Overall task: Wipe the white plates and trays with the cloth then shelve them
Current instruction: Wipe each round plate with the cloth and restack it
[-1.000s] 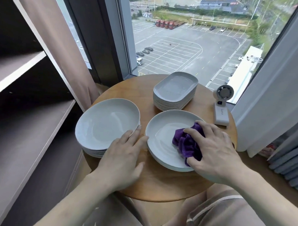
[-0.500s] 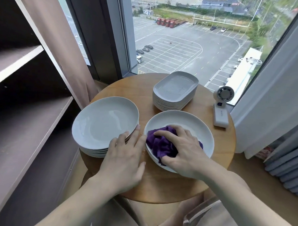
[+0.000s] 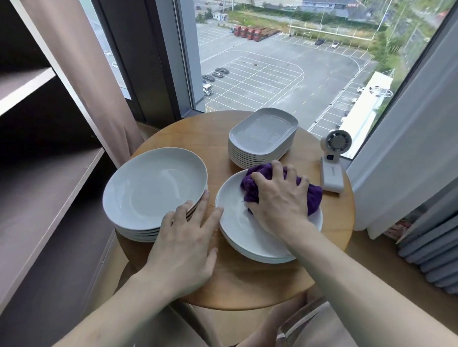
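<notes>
On the round wooden table point(image 3: 243, 292) a stack of white round plates point(image 3: 153, 191) stands at the left. A single white plate point(image 3: 236, 221) on a short stack lies to the right of it. My right hand point(image 3: 279, 199) grips a bunched purple cloth point(image 3: 313, 198) and presses it on the far part of that plate. My left hand point(image 3: 188, 239) rests flat on the table between the two stacks, fingers straight, fingertips touching the left stack and the right plate's rim. A stack of white oblong trays point(image 3: 261, 138) stands at the back.
A small white fan point(image 3: 333, 162) stands at the table's right edge. Dark shelves point(image 3: 38, 191) with bare boards run along the left. A beige curtain point(image 3: 91, 62) hangs left of the window, a grey one point(image 3: 421, 129) at the right.
My right hand has swept the purple cloth from the plate's right side to its left, then up to its far edge. My left hand has stayed between the stacks.
</notes>
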Action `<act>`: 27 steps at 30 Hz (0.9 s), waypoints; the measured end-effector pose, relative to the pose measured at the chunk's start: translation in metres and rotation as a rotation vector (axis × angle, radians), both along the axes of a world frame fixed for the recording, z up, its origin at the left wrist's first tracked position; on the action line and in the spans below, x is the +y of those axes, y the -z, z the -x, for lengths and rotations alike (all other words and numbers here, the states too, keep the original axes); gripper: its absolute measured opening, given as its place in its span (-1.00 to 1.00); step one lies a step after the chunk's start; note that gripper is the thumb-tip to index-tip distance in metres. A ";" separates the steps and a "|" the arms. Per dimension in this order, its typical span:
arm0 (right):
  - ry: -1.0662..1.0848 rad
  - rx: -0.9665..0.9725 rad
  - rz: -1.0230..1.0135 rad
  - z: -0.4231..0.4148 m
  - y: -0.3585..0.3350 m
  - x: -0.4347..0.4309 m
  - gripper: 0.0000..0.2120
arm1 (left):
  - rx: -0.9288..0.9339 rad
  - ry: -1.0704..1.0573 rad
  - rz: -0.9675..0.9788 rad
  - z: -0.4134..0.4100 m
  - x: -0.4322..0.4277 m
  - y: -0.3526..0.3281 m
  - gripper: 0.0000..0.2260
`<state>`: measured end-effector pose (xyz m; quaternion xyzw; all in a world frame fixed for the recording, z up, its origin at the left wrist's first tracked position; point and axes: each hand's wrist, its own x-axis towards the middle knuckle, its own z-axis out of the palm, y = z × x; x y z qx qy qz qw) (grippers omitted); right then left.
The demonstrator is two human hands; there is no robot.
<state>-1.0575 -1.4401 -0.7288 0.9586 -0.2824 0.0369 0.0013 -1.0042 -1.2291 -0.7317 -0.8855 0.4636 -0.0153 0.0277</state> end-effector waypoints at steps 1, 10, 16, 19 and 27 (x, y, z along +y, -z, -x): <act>0.009 0.018 0.032 0.003 -0.001 -0.005 -0.51 | 0.001 0.000 -0.001 0.000 0.000 0.000 -0.30; -0.003 0.149 0.064 0.055 -0.010 -0.024 -0.53 | 0.013 -0.017 0.021 0.001 -0.001 0.002 -0.30; -0.068 0.183 -0.095 0.074 -0.026 -0.007 -0.51 | 0.032 -0.025 0.036 0.003 -0.002 -0.001 -0.30; -0.107 0.180 -0.194 0.082 -0.033 0.010 -0.46 | 0.036 -0.020 0.034 0.002 -0.003 -0.001 -0.31; -0.246 0.201 -0.755 0.066 -0.059 0.017 -0.24 | 0.062 -0.034 0.061 0.003 -0.004 0.002 -0.32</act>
